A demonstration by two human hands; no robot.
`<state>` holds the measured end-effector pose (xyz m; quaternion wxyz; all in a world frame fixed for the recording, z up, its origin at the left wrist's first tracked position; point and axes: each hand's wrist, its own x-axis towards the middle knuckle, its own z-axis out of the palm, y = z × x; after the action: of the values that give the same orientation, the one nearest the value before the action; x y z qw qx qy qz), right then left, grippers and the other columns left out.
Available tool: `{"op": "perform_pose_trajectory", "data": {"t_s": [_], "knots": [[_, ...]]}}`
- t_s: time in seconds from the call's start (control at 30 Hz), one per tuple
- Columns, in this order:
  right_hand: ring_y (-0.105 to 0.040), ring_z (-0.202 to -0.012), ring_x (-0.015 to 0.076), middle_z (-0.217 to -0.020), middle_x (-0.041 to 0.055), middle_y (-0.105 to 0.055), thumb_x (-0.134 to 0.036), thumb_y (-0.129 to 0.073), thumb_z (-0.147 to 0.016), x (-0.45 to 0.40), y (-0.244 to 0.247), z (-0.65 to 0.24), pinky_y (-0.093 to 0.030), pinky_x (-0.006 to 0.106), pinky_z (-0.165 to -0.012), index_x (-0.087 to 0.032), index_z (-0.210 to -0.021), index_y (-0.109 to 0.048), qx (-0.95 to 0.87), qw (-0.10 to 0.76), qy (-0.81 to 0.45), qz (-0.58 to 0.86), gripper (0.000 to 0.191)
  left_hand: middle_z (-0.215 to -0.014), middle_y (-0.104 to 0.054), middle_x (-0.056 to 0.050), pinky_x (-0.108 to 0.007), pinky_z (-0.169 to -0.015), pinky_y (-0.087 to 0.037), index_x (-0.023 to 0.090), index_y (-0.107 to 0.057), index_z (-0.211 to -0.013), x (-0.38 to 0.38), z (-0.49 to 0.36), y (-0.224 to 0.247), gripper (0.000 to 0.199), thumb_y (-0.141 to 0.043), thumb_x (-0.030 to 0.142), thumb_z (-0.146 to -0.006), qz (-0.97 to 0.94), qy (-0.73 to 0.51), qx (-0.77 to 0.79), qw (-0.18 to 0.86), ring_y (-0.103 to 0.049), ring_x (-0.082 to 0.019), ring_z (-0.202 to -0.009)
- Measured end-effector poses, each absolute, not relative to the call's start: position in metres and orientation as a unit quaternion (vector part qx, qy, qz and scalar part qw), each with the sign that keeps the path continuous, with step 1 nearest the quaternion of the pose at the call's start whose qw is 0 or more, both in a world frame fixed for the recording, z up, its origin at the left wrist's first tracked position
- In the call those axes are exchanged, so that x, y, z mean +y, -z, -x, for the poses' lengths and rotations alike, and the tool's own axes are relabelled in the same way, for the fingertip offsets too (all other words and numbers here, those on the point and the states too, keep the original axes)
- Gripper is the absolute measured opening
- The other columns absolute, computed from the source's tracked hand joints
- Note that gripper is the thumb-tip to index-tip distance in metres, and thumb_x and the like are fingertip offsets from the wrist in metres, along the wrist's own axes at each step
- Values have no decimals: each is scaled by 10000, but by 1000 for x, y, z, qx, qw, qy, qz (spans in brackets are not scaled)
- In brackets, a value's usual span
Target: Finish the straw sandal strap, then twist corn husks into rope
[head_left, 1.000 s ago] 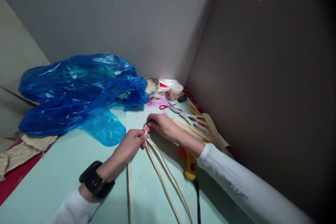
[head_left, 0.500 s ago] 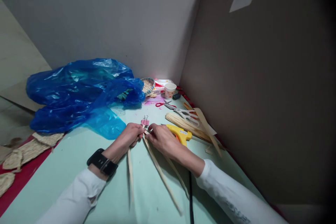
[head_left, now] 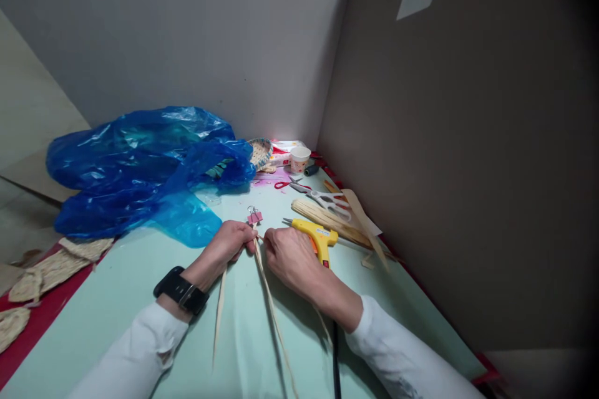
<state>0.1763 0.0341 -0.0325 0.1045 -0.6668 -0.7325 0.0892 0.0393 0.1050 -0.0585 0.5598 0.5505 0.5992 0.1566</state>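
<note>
Pale plant-fibre strands [head_left: 266, 287] hang toward me from a pink binder clip [head_left: 254, 217] that pinches their far end. My left hand [head_left: 233, 239] is closed on the strands just below the clip, with one strand trailing under the wrist. My right hand [head_left: 289, 254] is closed too, pinching another strand a little to the right; its tail shows below the palm. The middle strand runs loose between both hands. A yellow glue gun [head_left: 319, 235] lies right beside my right hand, its nozzle pointing left and its lower part partly behind the hand.
A blue plastic bag [head_left: 140, 168] fills the back left. Farther back are a small woven basket [head_left: 262, 153] and a paper cup [head_left: 300, 160]. White-handled scissors [head_left: 330, 201] and a fibre bundle [head_left: 332, 220] lie right. Braided pieces [head_left: 60, 268] rest at the left edge; a black cord [head_left: 336, 355] runs toward me.
My right hand has drawn slightly away from the left, pulling its strand out sideways. The clip has tilted, and the loose strand tails have swung. The view has shifted a little.
</note>
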Motion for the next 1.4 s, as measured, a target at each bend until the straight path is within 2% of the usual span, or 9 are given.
{"op": "perform_pose_trajectory", "data": {"t_s": [0.17,0.27,0.37,0.43,0.53,0.77,0.93,1.17,1.4], "knots": [[-650,-629,218,-761,87,-710,-182,-400,-921,29,37,-165,-251,308,-501,-167,-947,-650,-744,101,-84,655,252,-1170,-626,-87,-392,-784,-553,158,-591,-1168,107,-38,62,324,-589,337,-898,-550,-164,600,558,-637,-202,-950],[-654,-645,236,-795,101,-701,-137,-417,-889,22,43,-155,-319,317,-517,-132,-1051,-601,-769,94,-76,628,245,-989,-655,-47,-301,-647,-542,144,-616,-1055,108,-37,61,247,-583,335,-902,-550,-174,589,567,-629,-140,-763],[-657,-685,253,-864,141,-687,-91,-477,-812,18,49,-145,-388,333,-548,-100,-1030,-588,-796,82,-68,596,245,-652,-572,23,-180,-425,-331,106,-623,-820,106,-35,58,167,-567,252,-881,-551,-188,559,591,-432,-50,-459],[-655,-692,250,-897,157,-677,-69,-489,-786,17,52,-143,-413,336,-555,-95,-1002,-588,-807,75,-66,582,239,-522,-483,50,-183,-395,-177,89,-618,-722,105,-34,54,170,-571,227,-812,-552,-197,534,610,-289,-24,-390],[-649,-685,240,-919,161,-671,-62,-483,-789,19,52,-143,-418,323,-534,-90,-1017,-579,-817,69,-68,569,250,-475,-444,55,-206,-409,-113,83,-626,-668,103,-33,50,216,-608,294,-713,-554,-209,507,626,-241,-19,-384],[-650,-697,244,-935,140,-684,-66,-426,-830,19,46,-150,-387,328,-545,-103,-1035,-591,-813,79,-89,569,266,-460,-375,78,-221,-408,-118,116,-603,-628,100,-31,54,227,-629,322,-721,-573,-233,486,617,-230,-31,-400],[-637,-730,216,-863,100,-692,-317,-354,-982,30,31,-167,-363,305,-607,-161,-943,-621,-772,114,-107,615,312,-462,-351,98,-190,-381,-160,133,-544,-611,101,-32,61,234,-601,224,-820,-582,-232,508,591,-240,-28,-383],[-587,-788,170,-905,98,-656,-225,-436,-904,59,35,-176,-363,251,-631,-141,-936,-605,-745,140,-166,631,191,-869,-642,-15,-252,-564,-521,135,-614,-1001,98,-30,56,226,-569,338,-915,-586,-207,512,593,-599,-103,-648],[-598,-843,200,-959,131,-662,-248,-444,-897,59,38,-167,-374,271,-656,-121,-985,-617,-742,139,-202,624,232,-512,-374,114,-175,-392,-203,160,-518,-911,91,-31,53,121,-553,146,-796,-556,-268,513,596,-293,-43,-388]]}}
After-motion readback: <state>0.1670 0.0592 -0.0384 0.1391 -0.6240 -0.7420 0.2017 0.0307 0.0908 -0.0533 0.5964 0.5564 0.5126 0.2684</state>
